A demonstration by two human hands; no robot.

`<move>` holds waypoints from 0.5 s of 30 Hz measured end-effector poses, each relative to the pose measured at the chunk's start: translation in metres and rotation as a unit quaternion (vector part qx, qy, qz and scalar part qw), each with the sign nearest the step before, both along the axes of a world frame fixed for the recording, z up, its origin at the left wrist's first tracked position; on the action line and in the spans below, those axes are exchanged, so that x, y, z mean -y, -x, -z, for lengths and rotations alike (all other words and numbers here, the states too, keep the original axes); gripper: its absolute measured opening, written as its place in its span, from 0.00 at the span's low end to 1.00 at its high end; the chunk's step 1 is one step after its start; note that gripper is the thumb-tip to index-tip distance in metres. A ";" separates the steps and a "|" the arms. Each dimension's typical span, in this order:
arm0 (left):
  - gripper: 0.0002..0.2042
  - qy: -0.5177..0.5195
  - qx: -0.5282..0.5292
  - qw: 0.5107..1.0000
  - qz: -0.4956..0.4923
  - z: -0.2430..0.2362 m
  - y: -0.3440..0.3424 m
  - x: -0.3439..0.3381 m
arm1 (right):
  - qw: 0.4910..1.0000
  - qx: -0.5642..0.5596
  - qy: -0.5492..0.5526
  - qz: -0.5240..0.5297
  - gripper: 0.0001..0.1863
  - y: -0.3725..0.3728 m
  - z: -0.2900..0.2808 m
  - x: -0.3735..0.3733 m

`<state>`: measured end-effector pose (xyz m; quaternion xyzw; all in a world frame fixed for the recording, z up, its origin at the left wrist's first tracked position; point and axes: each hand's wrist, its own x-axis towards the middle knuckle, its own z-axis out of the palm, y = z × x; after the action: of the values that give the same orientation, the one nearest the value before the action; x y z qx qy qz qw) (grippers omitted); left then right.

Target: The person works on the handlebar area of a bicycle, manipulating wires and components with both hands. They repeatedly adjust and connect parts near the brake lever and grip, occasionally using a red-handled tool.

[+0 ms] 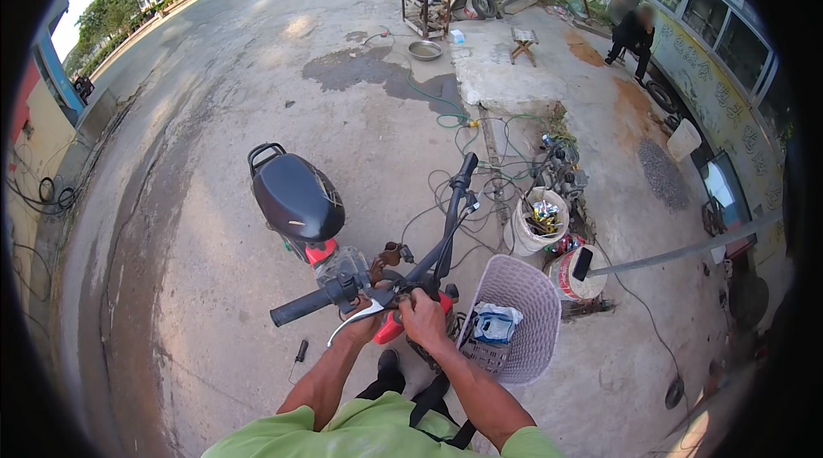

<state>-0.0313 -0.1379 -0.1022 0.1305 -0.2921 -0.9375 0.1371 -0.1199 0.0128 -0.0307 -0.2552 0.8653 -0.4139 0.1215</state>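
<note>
A red and black scooter stands before me with its black handlebar turned crosswise. My left hand is under the left part of the bar beside the silver brake lever, its fingers curled but partly hidden. My right hand is closed at the middle of the handlebar near the red front housing; what its fingers hold is too small to make out. A lilac woven basket with a blue and white package in it is on the scooter's front, right of my hands.
Buckets of parts, hoses and a metal pole lie to the right. A screwdriver-like tool is on the ground at lower left. A person sits at the back right, near a stool. A shelf cart stands behind.
</note>
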 end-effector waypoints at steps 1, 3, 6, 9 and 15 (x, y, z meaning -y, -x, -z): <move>0.17 -0.005 0.005 1.000 -0.009 -0.004 0.002 -0.004 | 0.998 0.047 0.038 0.020 0.18 -0.001 0.010 0.000; 0.15 0.017 0.017 0.999 -0.041 -0.017 0.000 -0.015 | 0.982 0.139 0.115 0.063 0.16 -0.006 0.027 0.000; 0.14 0.237 0.135 0.962 -0.011 0.007 -0.020 -0.012 | 0.909 0.336 0.210 0.130 0.15 -0.020 0.019 0.008; 0.15 0.405 0.117 0.907 0.017 0.001 -0.024 -0.014 | 0.883 0.370 0.249 0.146 0.14 -0.020 0.040 0.006; 0.11 0.404 0.206 0.891 -0.036 -0.054 -0.018 -0.037 | 0.904 0.339 0.224 0.129 0.13 -0.021 0.042 0.001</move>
<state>-0.0133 -0.1013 -0.0486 0.2643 -0.6622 -0.6852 0.1489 -0.0986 0.0117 -0.0730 -0.0055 0.6816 -0.6706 0.2928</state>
